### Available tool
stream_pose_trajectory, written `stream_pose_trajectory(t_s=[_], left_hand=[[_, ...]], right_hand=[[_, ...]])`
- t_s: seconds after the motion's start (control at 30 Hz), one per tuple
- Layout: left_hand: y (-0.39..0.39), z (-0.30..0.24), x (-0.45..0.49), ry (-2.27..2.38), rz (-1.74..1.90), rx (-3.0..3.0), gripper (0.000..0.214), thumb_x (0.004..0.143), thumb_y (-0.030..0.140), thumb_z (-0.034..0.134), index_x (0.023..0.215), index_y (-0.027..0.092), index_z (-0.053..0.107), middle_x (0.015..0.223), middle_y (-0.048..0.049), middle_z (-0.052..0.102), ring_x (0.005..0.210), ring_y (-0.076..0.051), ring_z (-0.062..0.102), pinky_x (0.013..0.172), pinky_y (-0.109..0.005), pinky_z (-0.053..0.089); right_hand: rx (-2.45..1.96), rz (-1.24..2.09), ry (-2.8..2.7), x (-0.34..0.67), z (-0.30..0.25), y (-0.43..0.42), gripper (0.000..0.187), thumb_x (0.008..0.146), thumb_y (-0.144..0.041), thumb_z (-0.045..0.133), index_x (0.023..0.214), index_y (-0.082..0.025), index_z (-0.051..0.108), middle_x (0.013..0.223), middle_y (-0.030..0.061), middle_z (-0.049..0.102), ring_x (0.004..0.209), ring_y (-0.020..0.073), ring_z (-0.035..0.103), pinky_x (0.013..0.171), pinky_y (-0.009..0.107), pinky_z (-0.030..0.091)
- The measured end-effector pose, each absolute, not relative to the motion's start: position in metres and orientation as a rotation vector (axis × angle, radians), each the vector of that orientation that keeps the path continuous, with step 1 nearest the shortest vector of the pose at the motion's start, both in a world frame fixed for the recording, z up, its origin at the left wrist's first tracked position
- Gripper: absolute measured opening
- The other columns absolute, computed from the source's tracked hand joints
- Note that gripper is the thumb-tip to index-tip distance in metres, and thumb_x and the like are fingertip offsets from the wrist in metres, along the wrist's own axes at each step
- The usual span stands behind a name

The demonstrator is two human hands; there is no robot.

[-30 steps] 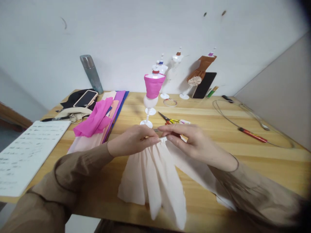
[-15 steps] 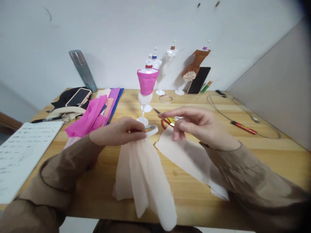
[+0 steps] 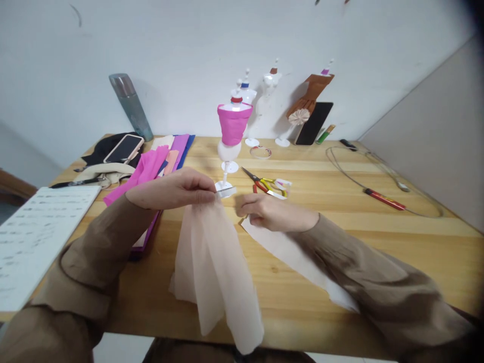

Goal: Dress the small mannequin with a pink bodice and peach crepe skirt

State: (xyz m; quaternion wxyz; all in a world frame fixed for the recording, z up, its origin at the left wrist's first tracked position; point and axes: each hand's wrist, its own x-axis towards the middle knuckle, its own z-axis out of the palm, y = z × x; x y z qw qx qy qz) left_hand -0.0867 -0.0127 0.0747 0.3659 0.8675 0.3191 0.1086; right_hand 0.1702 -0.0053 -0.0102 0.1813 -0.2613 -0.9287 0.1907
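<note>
My left hand [image 3: 172, 188] is closed in a pinch on the gathered top of a pale peach fabric skirt [image 3: 212, 262], which hangs in folds over the table's near edge. A small white piece [image 3: 226, 191] shows at the pinched top. My right hand [image 3: 270, 212] rests curled on the wooden table [image 3: 340, 232], its fingers pressing the end of a pale fabric strip [image 3: 298, 259]. Just behind my hands stands a small white mannequin [image 3: 231, 132] wearing a pink top. Scissors [image 3: 264, 183] with red and yellow handles lie beside it.
Pink and coloured fabric sheets [image 3: 155, 166] lie left, with a phone [image 3: 124, 148] on a black bag and a printed sheet [image 3: 34, 237]. A grey bottle [image 3: 130, 106], more mannequins [image 3: 272, 96], a dark tablet [image 3: 313, 123], a tape roll [image 3: 260, 152] and a red-handled cable [image 3: 381, 199] stand behind.
My right hand let go of the skirt's top, lifted, then dropped onto the fabric strip on the table. My left hand keeps the gathered skirt and has shifted slightly left.
</note>
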Motion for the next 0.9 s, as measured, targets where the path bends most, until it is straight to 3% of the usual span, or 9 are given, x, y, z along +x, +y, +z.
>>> stream_pose_trajectory(t_s=[0.13,0.3,0.47,0.67,0.9], left_hand=[[-0.012,0.075,-0.087,0.832,0.252,2.232,0.027,0.086,0.032,0.047,0.068,0.014,0.058,0.062,0.0023,0.048,0.058,-0.008,0.042,0.055,-0.02,0.033],[-0.008,0.07,-0.09,0.878,0.196,2.29,0.029,0.086,0.035,0.047,0.067,0.015,0.056,0.062,0.0017,0.047,0.058,-0.009,0.042,0.053,-0.021,0.031],[-0.006,0.061,-0.085,0.928,0.118,2.39,0.031,0.087,0.033,0.043,0.063,0.015,0.05,0.061,0.0014,0.045,0.058,-0.01,0.041,0.054,-0.022,0.029],[-0.005,0.028,-0.069,0.846,0.101,2.447,0.026,0.083,0.02,0.044,0.058,0.015,0.043,0.056,0.0034,0.038,0.054,-0.009,0.036,0.054,-0.025,0.023],[-0.004,0.002,-0.061,0.764,0.049,2.367,0.037,0.079,0.028,0.057,0.053,0.017,0.034,0.052,0.0056,0.029,0.05,-0.008,0.029,0.052,-0.026,0.02]], right_hand=[[-0.635,0.561,-2.763,0.173,-0.009,-0.001,0.02,0.077,-0.005,0.051,0.063,-0.019,0.057,0.081,0.0026,0.061,0.074,0.0138,0.057,0.068,0.028,0.048],[-1.051,0.48,-2.312,0.185,0.004,0.004,0.007,0.079,-0.017,0.053,0.074,-0.02,0.057,0.073,0.0026,0.061,0.068,0.0157,0.056,0.064,0.03,0.045],[-1.302,0.441,-1.768,0.202,0.023,0.006,0.009,0.074,-0.023,0.057,0.07,-0.021,0.05,0.063,-0.0007,0.052,0.056,0.0135,0.049,0.052,0.027,0.039],[-1.567,0.058,-1.931,0.213,0.032,0.01,0.014,0.067,-0.015,0.049,0.054,-0.02,0.047,0.051,-0.0011,0.044,0.05,0.0125,0.04,0.049,0.028,0.028],[-1.628,0.066,-1.895,0.22,0.032,0.015,0.012,0.064,-0.014,0.049,0.055,-0.019,0.054,0.047,-0.0014,0.044,0.047,0.0124,0.039,0.047,0.027,0.027]])
